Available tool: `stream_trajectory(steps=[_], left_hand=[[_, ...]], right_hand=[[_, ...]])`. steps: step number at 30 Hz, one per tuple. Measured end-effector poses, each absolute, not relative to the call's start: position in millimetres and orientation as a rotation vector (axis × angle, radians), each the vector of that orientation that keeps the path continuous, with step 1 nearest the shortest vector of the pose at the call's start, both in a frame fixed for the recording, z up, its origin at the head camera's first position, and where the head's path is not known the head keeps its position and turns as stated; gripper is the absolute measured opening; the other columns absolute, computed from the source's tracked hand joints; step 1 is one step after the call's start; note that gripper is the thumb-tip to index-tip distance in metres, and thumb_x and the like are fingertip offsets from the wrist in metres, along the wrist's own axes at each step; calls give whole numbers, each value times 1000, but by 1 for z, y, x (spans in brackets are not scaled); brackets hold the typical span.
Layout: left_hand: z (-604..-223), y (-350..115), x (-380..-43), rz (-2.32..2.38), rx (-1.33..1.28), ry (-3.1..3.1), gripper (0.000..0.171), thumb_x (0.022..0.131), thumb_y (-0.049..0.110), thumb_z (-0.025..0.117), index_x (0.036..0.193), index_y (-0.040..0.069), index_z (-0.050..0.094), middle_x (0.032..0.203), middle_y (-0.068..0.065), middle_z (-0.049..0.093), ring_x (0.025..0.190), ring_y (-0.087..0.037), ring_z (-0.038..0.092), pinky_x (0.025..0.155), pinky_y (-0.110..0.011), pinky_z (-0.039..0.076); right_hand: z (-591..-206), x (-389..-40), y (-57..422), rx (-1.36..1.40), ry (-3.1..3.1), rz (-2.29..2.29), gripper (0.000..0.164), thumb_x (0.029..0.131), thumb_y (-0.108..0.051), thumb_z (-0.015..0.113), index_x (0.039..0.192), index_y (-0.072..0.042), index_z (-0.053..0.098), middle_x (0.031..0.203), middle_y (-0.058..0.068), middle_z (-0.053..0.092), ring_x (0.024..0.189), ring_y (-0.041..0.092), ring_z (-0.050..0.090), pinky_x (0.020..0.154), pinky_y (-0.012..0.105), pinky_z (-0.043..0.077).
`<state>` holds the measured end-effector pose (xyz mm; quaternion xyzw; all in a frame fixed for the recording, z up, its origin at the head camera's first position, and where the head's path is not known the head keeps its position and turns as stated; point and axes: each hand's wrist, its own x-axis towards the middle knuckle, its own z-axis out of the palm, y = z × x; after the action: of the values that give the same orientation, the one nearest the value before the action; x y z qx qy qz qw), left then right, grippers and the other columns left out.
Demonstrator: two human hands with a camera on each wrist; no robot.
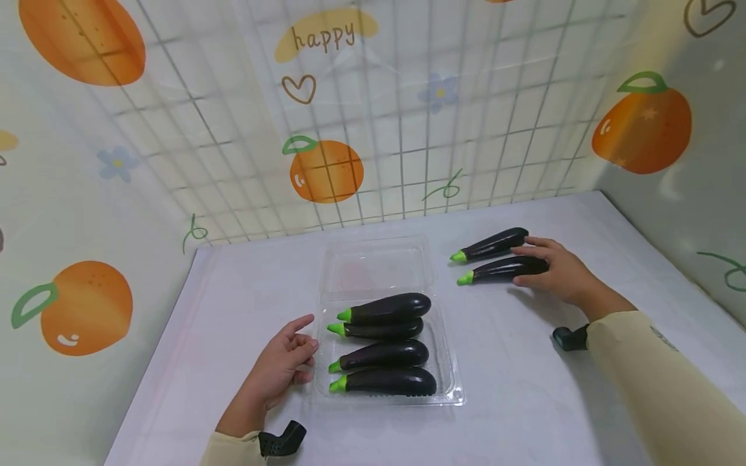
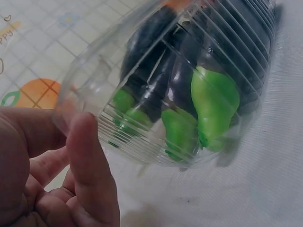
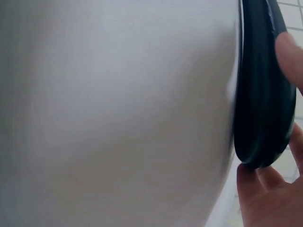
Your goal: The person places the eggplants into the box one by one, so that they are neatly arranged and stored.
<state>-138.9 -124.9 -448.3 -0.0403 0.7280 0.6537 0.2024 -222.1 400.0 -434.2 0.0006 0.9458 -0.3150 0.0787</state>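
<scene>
A clear plastic clamshell box (image 1: pixel 451 388) lies with its lid (image 1: pixel 375 265) folded back. Several dark eggplants (image 1: pixel 384 355) with green stem ends lie side by side in its base. My left hand (image 1: pixel 285 359) is at the box's left edge, its thumb and index fingertips touching or very near the rim. Toward the back right, my right hand (image 1: pixel 556 268) grips the rounded end of an eggplant (image 1: pixel 501 268), thumb and fingers on opposite sides. The right wrist view shows this eggplant (image 3: pixel 262 94) close up. Just behind it lies another eggplant (image 1: pixel 489 246).
A white cloth covers the table (image 1: pixel 513 401). Behind it stands a wire grid (image 1: pixel 402 129) seen through a curtain (image 1: pixel 233 77) printed with oranges. A black wrist device (image 1: pixel 282 440) is on the left sleeve, another device (image 1: pixel 570 338) on the right.
</scene>
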Motion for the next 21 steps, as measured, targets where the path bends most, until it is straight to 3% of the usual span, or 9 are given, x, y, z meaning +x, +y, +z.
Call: stream_trajectory(steps=[4,21], left_hand=[[-449,-125,-140,1823,-124,2027,60,101,12,62,155,21,38,103,-3,53,82,-14,56,58,-23,52],[-453,-125,-140,1838,-110,2022,60,101,11,61,156,19,38,103,-2,53,81,-13,55,56,-23,52]], right_hand=[[-435,-224,401,4,2808,-933,76,87,-34,81,151,-10,47,164,26,19,149,55,14,114,73,19],[-439,-223,401,-17,2800,-1012,60,89,-22,79,143,-8,56,154,28,34,144,53,25,115,70,24]])
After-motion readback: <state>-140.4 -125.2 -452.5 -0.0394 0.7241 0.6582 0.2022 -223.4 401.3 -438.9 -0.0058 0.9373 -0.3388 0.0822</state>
